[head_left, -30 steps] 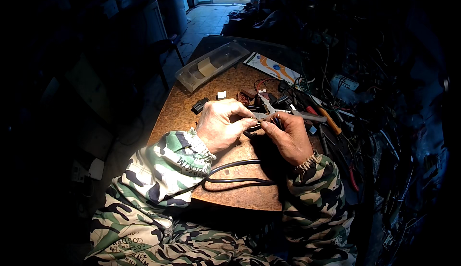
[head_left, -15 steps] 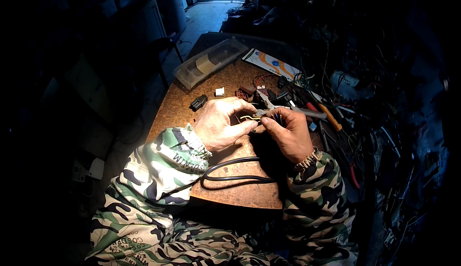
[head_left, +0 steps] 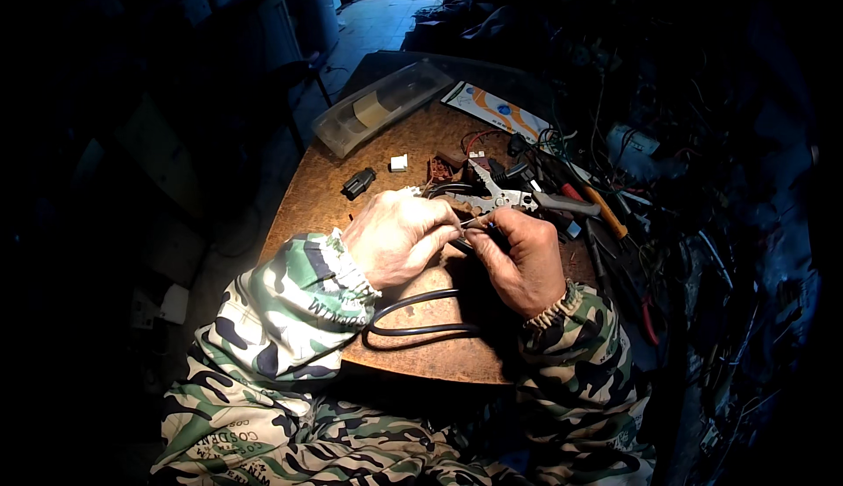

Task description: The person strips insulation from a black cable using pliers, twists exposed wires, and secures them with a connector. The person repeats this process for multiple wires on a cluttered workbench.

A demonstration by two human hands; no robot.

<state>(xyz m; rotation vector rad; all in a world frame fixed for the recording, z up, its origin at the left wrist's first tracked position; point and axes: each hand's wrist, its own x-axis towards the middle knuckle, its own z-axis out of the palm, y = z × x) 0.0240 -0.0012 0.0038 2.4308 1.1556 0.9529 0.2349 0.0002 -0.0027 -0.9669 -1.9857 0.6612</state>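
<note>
Over the middle of the wooden tabletop, my left hand (head_left: 399, 238) and my right hand (head_left: 524, 259) face each other with fingertips pinched. Between them runs a thin wire (head_left: 471, 221), both hands gripping it; its ends are hidden by the fingers. A thick black cable (head_left: 417, 299) lies in a loop below the hands. Just beyond my fingertips rests a pair of metal pliers (head_left: 502, 196), jaws apart and grey handles pointing right. A black plug connector (head_left: 358, 183) and a small white connector (head_left: 399, 163) lie past my left hand.
A clear plastic tray (head_left: 338, 139) sits at the table's far left, beside a printed orange-and-white card (head_left: 499, 110). Tools crowd the right side, including an orange-handled one (head_left: 608, 214). Tangled wires (head_left: 628, 144) fill the dark area beyond.
My hands have drawn slightly toward me, uncovering more of the pliers. The pale yellow wire end that showed between my fingers is no longer visible; a thin dark strand shows there now.
</note>
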